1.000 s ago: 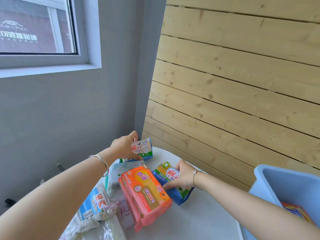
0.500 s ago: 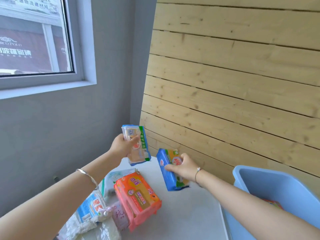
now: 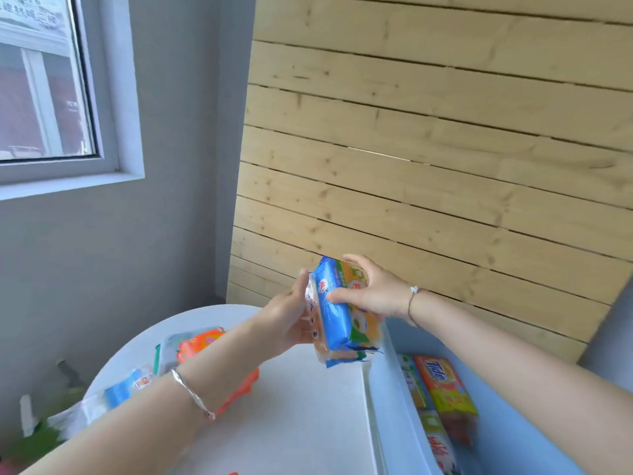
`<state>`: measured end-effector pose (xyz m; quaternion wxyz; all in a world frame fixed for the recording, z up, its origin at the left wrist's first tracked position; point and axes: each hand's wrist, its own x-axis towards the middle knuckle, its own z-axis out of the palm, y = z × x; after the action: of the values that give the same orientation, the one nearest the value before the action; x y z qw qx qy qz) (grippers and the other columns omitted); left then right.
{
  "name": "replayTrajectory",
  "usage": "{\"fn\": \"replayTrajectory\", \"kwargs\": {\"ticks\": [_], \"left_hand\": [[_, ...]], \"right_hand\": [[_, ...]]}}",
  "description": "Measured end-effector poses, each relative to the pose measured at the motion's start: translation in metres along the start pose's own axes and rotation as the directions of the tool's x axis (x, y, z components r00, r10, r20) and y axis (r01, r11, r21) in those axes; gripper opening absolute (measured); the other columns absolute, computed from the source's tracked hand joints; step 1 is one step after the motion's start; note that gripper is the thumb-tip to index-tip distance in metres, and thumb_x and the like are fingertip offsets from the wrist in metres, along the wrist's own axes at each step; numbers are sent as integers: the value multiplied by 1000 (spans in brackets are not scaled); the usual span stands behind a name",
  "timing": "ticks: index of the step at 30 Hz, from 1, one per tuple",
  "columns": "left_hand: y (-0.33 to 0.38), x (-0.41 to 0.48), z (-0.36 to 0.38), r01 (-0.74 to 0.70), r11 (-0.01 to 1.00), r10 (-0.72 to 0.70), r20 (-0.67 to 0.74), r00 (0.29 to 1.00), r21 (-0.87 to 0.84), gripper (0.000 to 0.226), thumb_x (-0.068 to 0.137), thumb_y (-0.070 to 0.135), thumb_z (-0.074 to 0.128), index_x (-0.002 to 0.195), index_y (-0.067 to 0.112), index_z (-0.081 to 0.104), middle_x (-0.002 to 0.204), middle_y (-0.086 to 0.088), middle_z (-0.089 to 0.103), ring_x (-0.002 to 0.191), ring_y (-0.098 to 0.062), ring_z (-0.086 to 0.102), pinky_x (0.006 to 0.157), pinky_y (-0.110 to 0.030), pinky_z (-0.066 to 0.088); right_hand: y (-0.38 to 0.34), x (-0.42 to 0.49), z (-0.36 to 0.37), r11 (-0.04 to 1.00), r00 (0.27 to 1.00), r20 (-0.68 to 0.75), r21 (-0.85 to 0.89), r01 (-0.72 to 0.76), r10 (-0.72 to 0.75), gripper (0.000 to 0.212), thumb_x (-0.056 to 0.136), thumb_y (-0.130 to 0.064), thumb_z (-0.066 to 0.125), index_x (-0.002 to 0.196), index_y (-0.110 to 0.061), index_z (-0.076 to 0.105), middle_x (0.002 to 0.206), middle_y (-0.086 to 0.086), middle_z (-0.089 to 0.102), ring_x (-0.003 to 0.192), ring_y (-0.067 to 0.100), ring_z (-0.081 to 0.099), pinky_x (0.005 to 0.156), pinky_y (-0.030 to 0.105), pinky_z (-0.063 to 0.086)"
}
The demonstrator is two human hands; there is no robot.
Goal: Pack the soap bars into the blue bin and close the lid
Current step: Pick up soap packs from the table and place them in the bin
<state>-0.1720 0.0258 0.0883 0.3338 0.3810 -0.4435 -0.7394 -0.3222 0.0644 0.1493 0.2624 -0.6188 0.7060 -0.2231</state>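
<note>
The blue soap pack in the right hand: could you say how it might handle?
The blue soap pack shows sharp, blocky edges, so probably stiff. Its glossy film wrapper may be slippery. The right hand spans it easily, so likely fairly light.

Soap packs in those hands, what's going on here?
A person is packing soap. The left hand holds a white soap pack and the right hand grips a blue soap pack, the two pressed together above the edge of the white table, beside the open blue bin. The bin already contains a Tide bar and other packs. An orange pack and a few others lie on the table. No lid is in view.
</note>
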Motion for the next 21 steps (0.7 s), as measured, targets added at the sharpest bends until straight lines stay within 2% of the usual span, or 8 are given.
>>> {"fn": "replayTrajectory", "kwargs": {"ticks": [3,8,10,11,13,16,18,21], "left_hand": [[-6,-5,30,-11,1000,12,97,995,-11,74,89,67,17,87,13,68,60,-3,69,57,-17,66,56,-28,53],[-20,-11,85,-33,999,36,168,985,-18,83,84,74,14,93,12,68,83,-12,67,74,-25,64,73,-35,54],[-28,-12,103,-62,998,61,188,980,0,83,83,75,13,93,13,69,79,-10,68,72,-24,64,74,-36,53],[-31,-14,111,-76,997,71,197,978,17,84,83,75,13,95,14,70,78,-9,68,72,-24,64,76,-36,53],[-38,-16,123,-109,992,93,214,972,64,83,84,74,12,99,16,70,87,-12,69,79,-26,66,80,-37,54],[-52,-18,137,-135,978,95,239,966,156,83,84,73,9,106,20,68,107,-15,71,100,-32,67,91,-41,52],[-62,-17,140,-199,947,135,249,959,253,80,85,73,8,103,25,70,109,-10,72,106,-27,66,95,-40,51],[-80,-7,137,-371,817,307,212,928,441,62,90,65,17,93,22,61,116,-13,66,114,-26,58,104,-44,42]], "right_hand": [[11,-19,-19,999,1000,14,-52,-15,16,84,64,-52,76,136,-34,36,111,-2,64,99,18,65,89,38,55],[35,-43,-50,989,993,-77,-108,-98,90,90,61,-53,78,136,-25,38,120,0,61,102,20,63,91,36,53],[48,-50,-59,989,988,-99,-75,-128,120,83,60,-50,80,129,-23,43,114,0,63,95,18,65,83,34,55],[55,-54,-62,989,985,-105,-35,-143,139,77,60,-46,81,124,-23,45,108,-1,64,87,16,66,74,30,56],[69,-61,-65,985,980,-108,57,-164,169,68,59,-38,83,117,-24,48,96,-3,66,75,13,66,59,24,52],[93,-69,-68,972,970,-146,161,-172,196,63,58,-28,84,113,-22,54,100,0,69,82,18,70,70,30,58],[104,-74,-68,970,966,-172,181,-164,195,52,58,-27,83,104,-22,58,99,1,70,84,19,70,76,32,59],[119,-81,-63,976,964,-162,81,-200,211,53,55,-33,82,102,-26,57,100,-1,70,86,19,70,81,36,58]]}}
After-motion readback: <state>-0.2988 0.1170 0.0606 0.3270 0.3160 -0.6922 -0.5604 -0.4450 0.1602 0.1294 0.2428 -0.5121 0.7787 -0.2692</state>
